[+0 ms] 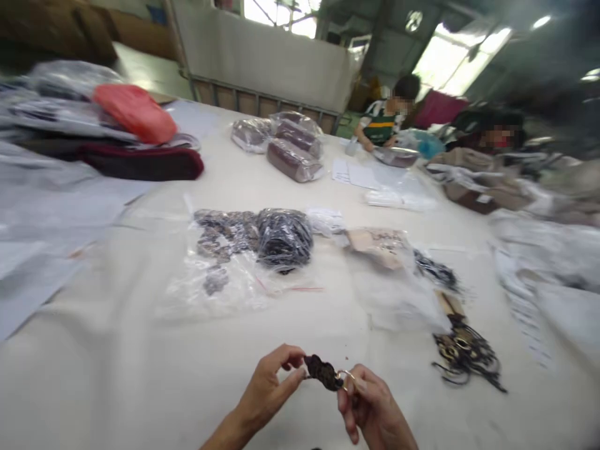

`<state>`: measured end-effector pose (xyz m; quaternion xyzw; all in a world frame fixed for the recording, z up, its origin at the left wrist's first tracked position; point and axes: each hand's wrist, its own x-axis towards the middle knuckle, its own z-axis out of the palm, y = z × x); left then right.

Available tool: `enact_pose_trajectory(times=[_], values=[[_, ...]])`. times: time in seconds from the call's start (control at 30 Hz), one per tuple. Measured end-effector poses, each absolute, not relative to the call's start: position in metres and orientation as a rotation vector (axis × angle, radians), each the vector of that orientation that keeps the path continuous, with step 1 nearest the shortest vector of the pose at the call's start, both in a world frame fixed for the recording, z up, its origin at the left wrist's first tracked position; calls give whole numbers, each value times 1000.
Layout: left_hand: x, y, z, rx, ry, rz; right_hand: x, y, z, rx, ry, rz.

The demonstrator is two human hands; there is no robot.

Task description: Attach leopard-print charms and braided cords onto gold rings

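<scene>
Over the near part of the table, between my two hands, is a dark brown bag charm point(323, 373) with a wavy outline and a gold-coloured ring point(345, 379) at its right end. Thumb and forefinger of my left hand point(274, 382) pinch its left end, where a thin dark cord seems to show. My right hand point(372, 400) grips the ring between thumb and fingers. To the right lies a pile of similar dark charms point(464, 350) with gold rings and black cords. The fine detail of the charm is blurred.
Ahead lie plastic bags of dark pieces point(227, 234) and a wrapped black bundle point(284, 239). A paper-topped plastic bag point(382, 247) is to their right. Wrapped brown packages point(295, 156) stand farther back. Bagged goods point(140, 162) are piled left. A co-worker point(387, 122) is at the far side.
</scene>
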<state>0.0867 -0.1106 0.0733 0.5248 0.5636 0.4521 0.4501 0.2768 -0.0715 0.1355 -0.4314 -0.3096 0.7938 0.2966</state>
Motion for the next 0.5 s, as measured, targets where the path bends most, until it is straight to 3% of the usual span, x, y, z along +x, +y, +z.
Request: enact_pose_trajectory(times=[0.27, 0.37, 0.5], values=[[115, -121, -40, 2011, 1652, 1188, 439, -68, 179, -1647, -912, 1184], [114, -122, -56, 2227, 1672, 1191, 511, -43, 187, -1838, -1090, 650], [109, -115, -57, 2423, 1655, 1275, 579, 3, 176, -1951, -1217, 253]])
